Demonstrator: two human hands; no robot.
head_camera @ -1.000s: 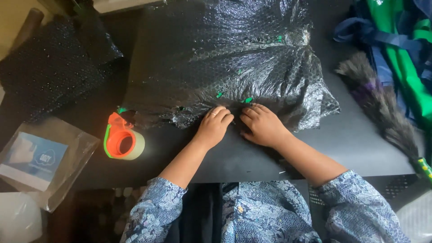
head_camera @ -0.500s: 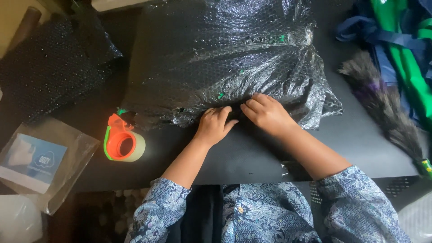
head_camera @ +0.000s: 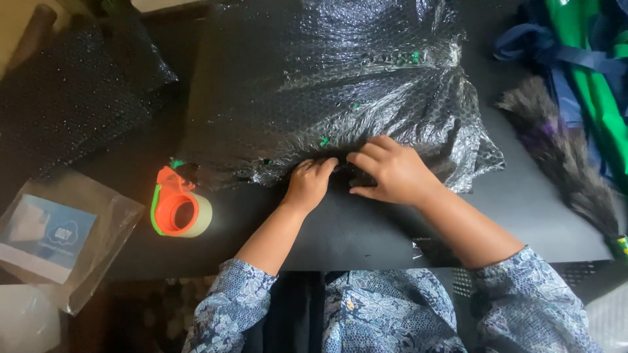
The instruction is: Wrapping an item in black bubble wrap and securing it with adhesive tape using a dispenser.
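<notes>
both hands press the near edge of the black bubble-wrapped bundle [head_camera: 340, 98] on the black tabletop [head_camera: 366, 229]: left hand [head_camera: 309, 184] curled in a narrow grip, right hand [head_camera: 392, 171] flat. wrapping looks done; orange tape dispenser [head_camera: 178, 210] lies untouched, near the left hand.

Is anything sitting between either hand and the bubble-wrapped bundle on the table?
Nothing visible. The left hand and right hand both rest directly on the near edge of the bubble-wrapped bundle. The tape dispenser lies off to the left, apart.
</notes>
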